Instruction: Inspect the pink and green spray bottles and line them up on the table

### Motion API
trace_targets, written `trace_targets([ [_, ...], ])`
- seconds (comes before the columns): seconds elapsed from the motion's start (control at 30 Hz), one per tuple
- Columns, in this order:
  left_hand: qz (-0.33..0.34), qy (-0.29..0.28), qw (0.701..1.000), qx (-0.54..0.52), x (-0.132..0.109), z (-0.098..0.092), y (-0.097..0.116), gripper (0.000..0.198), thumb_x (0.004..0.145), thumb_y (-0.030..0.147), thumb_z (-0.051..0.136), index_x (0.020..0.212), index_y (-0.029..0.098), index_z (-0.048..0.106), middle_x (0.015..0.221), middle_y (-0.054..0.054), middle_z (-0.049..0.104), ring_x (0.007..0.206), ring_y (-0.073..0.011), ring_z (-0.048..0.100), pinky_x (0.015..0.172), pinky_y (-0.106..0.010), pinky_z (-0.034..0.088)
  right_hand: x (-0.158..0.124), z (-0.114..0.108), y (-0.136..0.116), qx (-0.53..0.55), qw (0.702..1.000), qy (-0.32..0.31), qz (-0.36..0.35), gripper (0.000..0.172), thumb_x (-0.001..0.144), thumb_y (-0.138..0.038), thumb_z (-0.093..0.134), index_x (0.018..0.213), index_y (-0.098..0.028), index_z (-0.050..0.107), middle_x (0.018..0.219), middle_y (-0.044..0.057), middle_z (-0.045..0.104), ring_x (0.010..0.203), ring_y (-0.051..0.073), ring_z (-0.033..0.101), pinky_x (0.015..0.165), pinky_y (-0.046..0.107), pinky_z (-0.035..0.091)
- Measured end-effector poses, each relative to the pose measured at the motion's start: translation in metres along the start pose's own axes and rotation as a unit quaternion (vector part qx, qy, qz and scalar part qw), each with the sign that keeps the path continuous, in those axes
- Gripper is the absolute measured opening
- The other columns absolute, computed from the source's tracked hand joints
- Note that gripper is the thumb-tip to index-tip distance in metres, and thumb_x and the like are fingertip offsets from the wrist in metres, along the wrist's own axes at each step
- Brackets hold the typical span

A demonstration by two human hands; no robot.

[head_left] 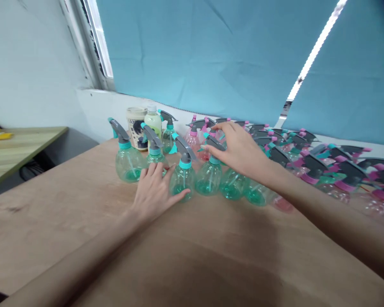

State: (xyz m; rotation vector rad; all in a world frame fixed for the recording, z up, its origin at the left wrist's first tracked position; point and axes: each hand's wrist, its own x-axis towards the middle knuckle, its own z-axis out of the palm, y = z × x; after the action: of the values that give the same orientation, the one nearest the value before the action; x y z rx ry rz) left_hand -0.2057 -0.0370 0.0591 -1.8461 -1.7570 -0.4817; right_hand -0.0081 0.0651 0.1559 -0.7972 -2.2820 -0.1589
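My left hand is curved around the left side of a green spray bottle with a grey and turquoise head. Its thumb lies across the bottle's front and its fingers are at the side and behind. My right hand reaches over the head of the neighbouring green spray bottle, thumb in front and fingers beyond; the exact contact is partly hidden. Both bottles stand upright on the wooden table. Left of them stand another spray bottle and one partly behind my left fingers.
Many pink and green spray bottles crowd the right side, partly behind my right forearm. At the back left are a printed cup, a white-capped bottle and a further spray bottle. A blue curtain hangs behind.
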Motion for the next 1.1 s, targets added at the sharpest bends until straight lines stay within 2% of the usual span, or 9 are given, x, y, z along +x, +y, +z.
trace_targets([
  [0.17,0.005,-0.008,1.0,0.017,0.006,0.002,-0.004,0.068,0.085,0.068,0.049,0.127,0.015,0.055,0.107,-0.015,0.054,0.101,-0.0366,0.048,0.082,-0.045,0.037,0.009,0.019,0.006,0.008,0.999,-0.036,0.036,0.051,0.081,-0.029,0.059,0.126,-0.008,0.047,0.113,0.022,0.062,0.106,0.035,0.059,0.082,0.047,0.047],
  [0.27,0.005,-0.008,1.0,0.021,0.01,0.003,-0.005,0.07,0.085,0.069,0.049,0.129,0.015,0.053,0.107,-0.015,0.053,0.101,-0.0376,0.048,0.082,-0.046,0.037,0.013,0.025,0.009,-0.005,0.995,-0.078,0.057,0.053,0.083,-0.026,0.056,0.129,-0.003,0.043,0.094,0.019,0.066,0.09,0.032,0.062,0.069,0.04,0.047],
  [0.37,0.004,-0.008,1.0,0.028,0.014,0.005,-0.007,0.071,0.085,0.069,0.049,0.131,0.015,0.052,0.106,-0.015,0.053,0.101,-0.0382,0.047,0.083,-0.047,0.036,0.015,0.026,0.01,-0.018,0.992,-0.106,0.071,0.05,0.084,-0.021,0.053,0.129,-0.002,0.044,0.076,0.012,0.062,0.07,0.026,0.06,0.058,0.034,0.041],
  [0.63,0.004,-0.007,0.999,0.04,0.016,0.01,-0.007,0.073,0.088,0.067,0.045,0.136,0.011,0.045,0.108,-0.018,0.054,0.102,-0.0391,0.047,0.082,-0.047,0.036,0.015,0.018,0.008,-0.009,0.986,-0.145,0.084,0.046,0.086,-0.021,0.053,0.128,-0.004,0.047,0.068,0.007,0.056,0.055,0.018,0.051,0.056,0.031,0.036],
  [0.8,-0.003,0.01,0.999,0.035,0.009,0.011,-0.006,0.076,0.09,0.068,0.041,0.139,0.01,0.04,0.114,-0.019,0.054,0.106,-0.039,0.048,0.082,-0.044,0.037,0.0,0.004,0.002,0.019,0.985,-0.163,0.061,0.048,0.088,-0.023,0.053,0.132,-0.008,0.043,0.068,0.005,0.058,0.057,0.017,0.052,0.054,0.028,0.036],
  [0.97,-0.01,0.052,0.998,0.027,-0.007,-0.003,0.012,0.07,0.095,0.062,0.035,0.136,0.007,0.043,0.108,-0.019,0.057,0.099,-0.0376,0.053,0.078,-0.045,0.041,-0.024,-0.018,-0.005,0.025,0.978,-0.201,0.043,0.047,0.091,-0.028,0.049,0.134,-0.01,0.039,0.06,0.0,0.052,0.05,0.015,0.048,0.048,0.025,0.032],
  [1.1,0.048,0.038,0.991,-0.122,-0.025,-0.016,0.044,0.064,0.095,0.06,0.037,0.136,0.011,0.042,0.108,-0.016,0.058,0.1,-0.032,0.056,0.083,-0.044,0.045,-0.044,-0.033,-0.007,0.028,0.981,-0.189,0.034,0.043,0.092,-0.03,0.049,0.131,-0.012,0.043,0.063,0.001,0.054,0.056,0.017,0.053,0.051,0.025,0.034],
])
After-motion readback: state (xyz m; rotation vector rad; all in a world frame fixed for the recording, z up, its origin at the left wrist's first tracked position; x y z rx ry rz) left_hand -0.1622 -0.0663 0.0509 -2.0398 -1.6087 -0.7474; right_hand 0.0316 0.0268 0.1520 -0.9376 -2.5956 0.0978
